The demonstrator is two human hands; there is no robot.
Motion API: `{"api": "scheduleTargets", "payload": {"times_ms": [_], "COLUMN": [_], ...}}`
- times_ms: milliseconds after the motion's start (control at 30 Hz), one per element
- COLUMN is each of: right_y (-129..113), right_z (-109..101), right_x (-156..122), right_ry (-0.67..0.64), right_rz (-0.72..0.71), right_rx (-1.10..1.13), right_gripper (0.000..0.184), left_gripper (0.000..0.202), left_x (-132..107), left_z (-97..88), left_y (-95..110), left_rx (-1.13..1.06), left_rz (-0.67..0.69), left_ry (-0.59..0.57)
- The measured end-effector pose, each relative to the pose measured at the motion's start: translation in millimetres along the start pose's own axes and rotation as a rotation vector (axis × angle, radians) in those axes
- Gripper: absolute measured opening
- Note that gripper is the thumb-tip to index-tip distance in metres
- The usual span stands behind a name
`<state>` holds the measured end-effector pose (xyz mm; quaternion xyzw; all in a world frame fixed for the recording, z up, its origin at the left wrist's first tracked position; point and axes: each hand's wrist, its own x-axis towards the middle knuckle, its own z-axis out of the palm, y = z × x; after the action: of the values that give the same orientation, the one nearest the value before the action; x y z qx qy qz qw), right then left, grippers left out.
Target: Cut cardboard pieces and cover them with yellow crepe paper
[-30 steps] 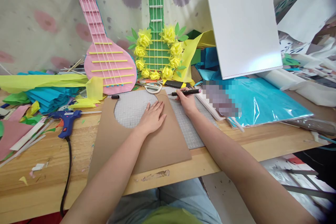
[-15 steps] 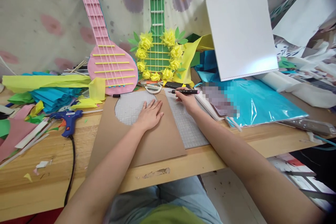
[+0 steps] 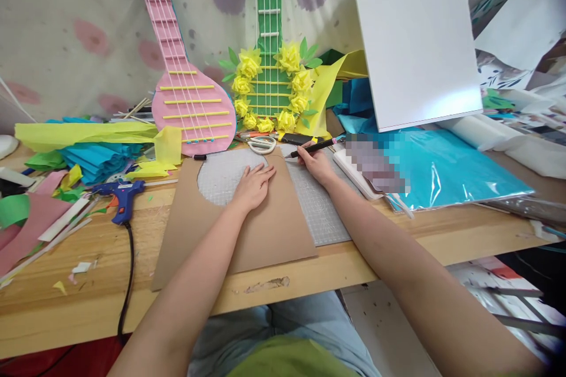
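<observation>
My left hand [image 3: 253, 187] lies flat with fingers stretched on a sheet of brown cardboard [image 3: 274, 230], just right of a large round cut-out. Through that hole shows a grey gridded cutting mat [image 3: 221, 177], which also sticks out past the cardboard's right side. A black marker pen [image 3: 315, 146] is in my right hand [image 3: 315, 163], its tip pointing left near the cardboard's upper right edge. The pen's black cap [image 3: 200, 157] lies by the cardboard's upper left corner. White-handled scissors [image 3: 262, 144] rest at the cardboard's far edge.
Behind stand a pink paper guitar [image 3: 194, 106] and a green one [image 3: 269, 82] with yellow paper flowers. A blue glue gun [image 3: 124, 197] and paper scraps lie left. To the right are a blue plastic-wrapped pack [image 3: 460, 171] and a white board [image 3: 420, 53].
The marker in my right hand has tilted, with its back end higher and its tip lower near the cardboard edge. My left hand stays on the cardboard; the view has shifted slightly.
</observation>
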<state>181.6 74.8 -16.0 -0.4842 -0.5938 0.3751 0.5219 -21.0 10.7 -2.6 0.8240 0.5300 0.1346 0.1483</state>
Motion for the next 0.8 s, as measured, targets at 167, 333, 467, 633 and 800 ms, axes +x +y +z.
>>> {"api": "scheduleTargets", "payload": {"times_ms": [167,333,467,633,800], "right_y": [1.3,0.3,-1.5,-1.2,-1.3], "right_z": [1.9,2.5,3.0,3.4,3.8], "right_x": [-2.5,-4.4,-5.0,-4.8,-4.8], "right_ry": [-0.019,-0.023,-0.021,-0.022,-0.019], "right_rz": [-0.024,-0.053,-0.06,-0.051,-0.038], "right_rx": [-0.028,-0.061,-0.056,-0.08,-0.044], "right_gripper": [0.032,0.03,0.03,0.029,0.028], "left_gripper": [0.049,0.052,0.052,0.051,0.052], "left_x": [1.6,2.3,2.0,1.8,2.0], "left_z": [-1.4,-2.2,-1.1,-0.5,0.4], "left_y": [-1.4,-2.8,-3.8,-4.1,-5.0], "left_rx": [-0.085,-0.148,-0.154,-0.155,-0.146], "left_rz": [-0.037,-0.044,-0.038,-0.036,-0.044], "left_ry": [0.042,0.063,0.074,0.081,0.079]}}
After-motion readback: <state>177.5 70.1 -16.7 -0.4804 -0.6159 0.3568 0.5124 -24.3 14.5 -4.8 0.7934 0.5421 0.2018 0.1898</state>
